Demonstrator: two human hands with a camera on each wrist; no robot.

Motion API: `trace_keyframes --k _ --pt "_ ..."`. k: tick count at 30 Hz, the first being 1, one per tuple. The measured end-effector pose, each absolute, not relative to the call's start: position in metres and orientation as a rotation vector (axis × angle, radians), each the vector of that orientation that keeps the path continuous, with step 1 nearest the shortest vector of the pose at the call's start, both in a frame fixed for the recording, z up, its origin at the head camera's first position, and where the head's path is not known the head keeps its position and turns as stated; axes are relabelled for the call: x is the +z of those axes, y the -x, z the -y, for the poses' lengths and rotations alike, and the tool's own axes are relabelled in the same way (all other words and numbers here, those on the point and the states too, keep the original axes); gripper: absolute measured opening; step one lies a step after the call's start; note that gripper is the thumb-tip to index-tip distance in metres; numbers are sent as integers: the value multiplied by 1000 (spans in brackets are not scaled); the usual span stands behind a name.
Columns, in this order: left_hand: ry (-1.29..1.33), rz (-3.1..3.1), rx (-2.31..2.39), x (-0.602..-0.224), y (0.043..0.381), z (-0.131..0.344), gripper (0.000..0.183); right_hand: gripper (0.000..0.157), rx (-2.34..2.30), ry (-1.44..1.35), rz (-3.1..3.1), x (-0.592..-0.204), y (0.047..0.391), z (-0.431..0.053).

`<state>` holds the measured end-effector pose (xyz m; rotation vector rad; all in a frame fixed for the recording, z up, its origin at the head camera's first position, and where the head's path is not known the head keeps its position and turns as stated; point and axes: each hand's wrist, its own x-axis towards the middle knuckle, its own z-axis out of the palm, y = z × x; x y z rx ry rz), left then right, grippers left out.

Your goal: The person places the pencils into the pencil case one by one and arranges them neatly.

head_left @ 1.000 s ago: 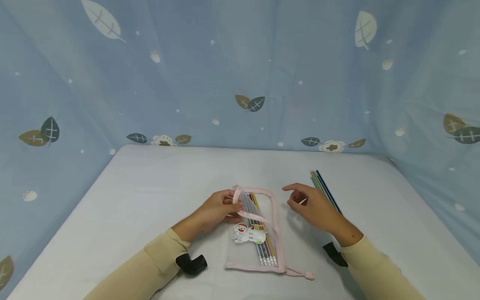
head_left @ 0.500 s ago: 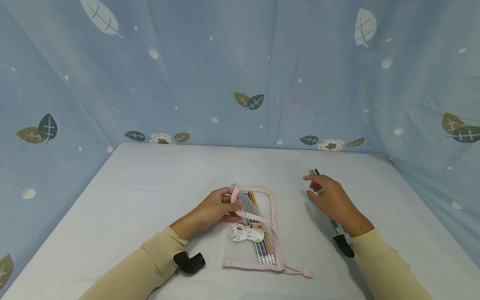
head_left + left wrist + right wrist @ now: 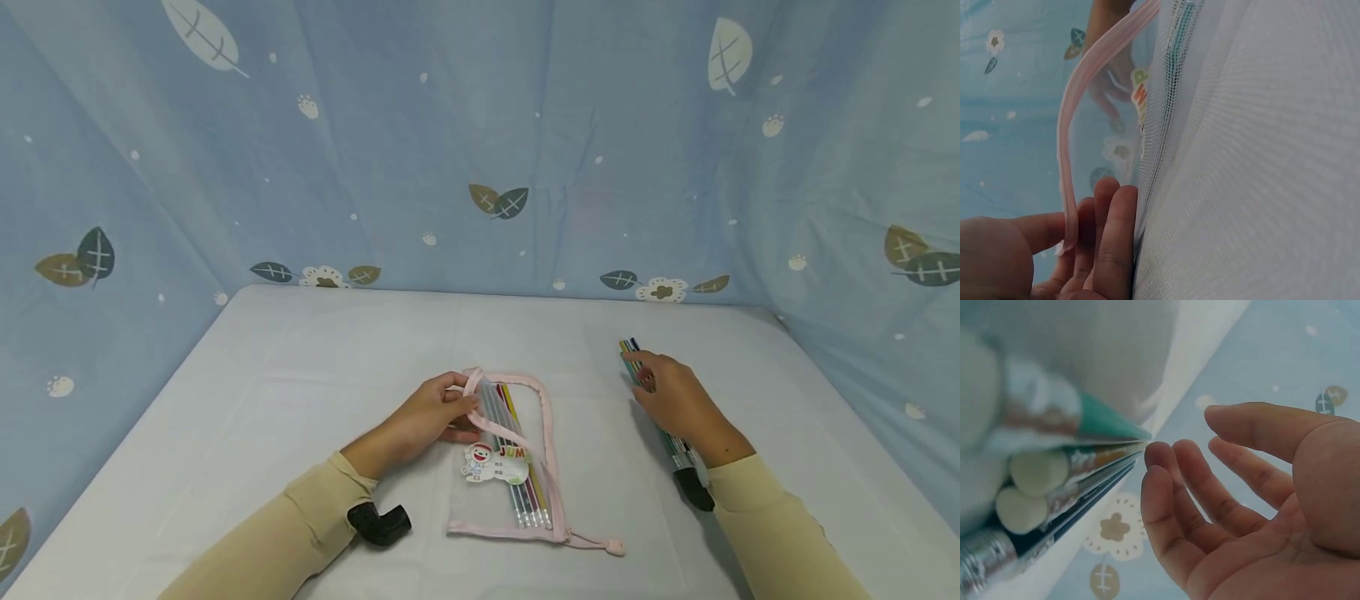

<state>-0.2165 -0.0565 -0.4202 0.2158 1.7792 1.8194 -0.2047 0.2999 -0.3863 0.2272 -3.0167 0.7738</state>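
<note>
A clear mesh pencil pouch (image 3: 546, 408) with pink trim lies flat mid-table, its top flap lifted open. Several pencils (image 3: 538, 504) are inside, under a JUM label (image 3: 495, 463). My left hand (image 3: 431, 421) pinches the pink edge (image 3: 1067, 156) between thumb and fingers. To the right, my right hand (image 3: 678, 404) hovers over a bundle of loose pencils (image 3: 628, 357), partly covering them. In the right wrist view its thumb and gently bent fingers (image 3: 1175, 512) are apart, with the white eraser ends of the pencils (image 3: 1038, 472) beside them.
A pink zipper pull (image 3: 613, 547) extends from the pouch's lower right corner. Black camera mounts (image 3: 380, 525) sit at both wrists. The white table (image 3: 337, 350) meets a blue leaf-patterned curtain (image 3: 420, 150) at the back and sides.
My right hand has moved right, away from the pouch, and come down over the loose pencils. My left hand keeps its pinch on the pouch edge.
</note>
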Motion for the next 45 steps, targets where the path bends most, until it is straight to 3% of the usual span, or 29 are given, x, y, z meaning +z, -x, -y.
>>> trace_keyframes --k 24,37,45 --pt "-183 -1779 1816 -418 215 55 31 71 842 -222 3141 -395 205 -300" --pt "-197 -1778 1814 -419 215 56 30 71 839 -292 3104 -393 204 -297" --pt "-197 -1778 1818 -416 214 55 30 82 843 -260 3073 -385 203 -295"
